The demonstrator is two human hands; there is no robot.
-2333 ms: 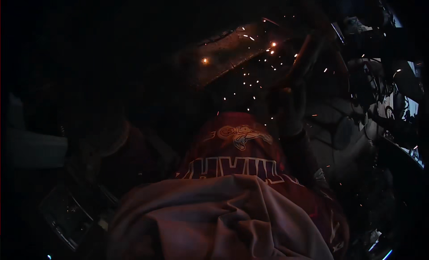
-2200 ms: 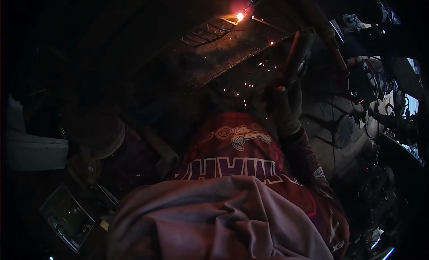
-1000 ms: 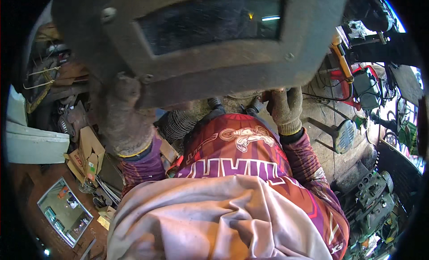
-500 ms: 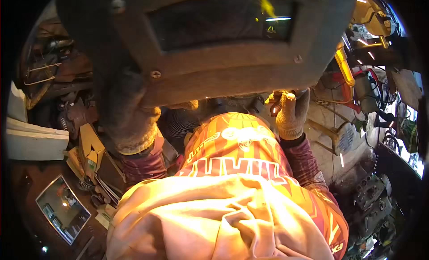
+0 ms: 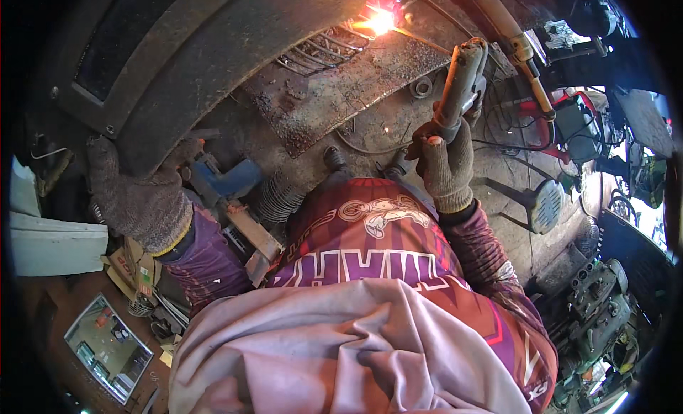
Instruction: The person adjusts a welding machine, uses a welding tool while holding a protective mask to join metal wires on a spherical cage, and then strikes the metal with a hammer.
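My left hand [image 5: 135, 200], in a grey knit glove, grips the lower edge of a dark welding face shield [image 5: 192, 65] held up at the upper left. My gloved right hand [image 5: 445, 165] is closed around a welding electrode holder [image 5: 461, 83] that points up and away. A thin rod runs from the holder toward a bright glowing spot [image 5: 377, 19] on a rusty metal plate [image 5: 341, 87] with a wire grate [image 5: 320, 51] on top of it.
A blue power tool [image 5: 224, 179] and coil springs [image 5: 281, 197] lie below the plate. Cables and a red welding machine [image 5: 569, 122] stand at right, engine parts [image 5: 597, 307] at lower right. A small tray [image 5: 107, 346] and white boards [image 5: 50, 236] sit at left.
The face shield, which filled the upper view, has swung left and away. The plate, the holder and a fresh glow at the rod's tip have come into sight. My right hand rose.
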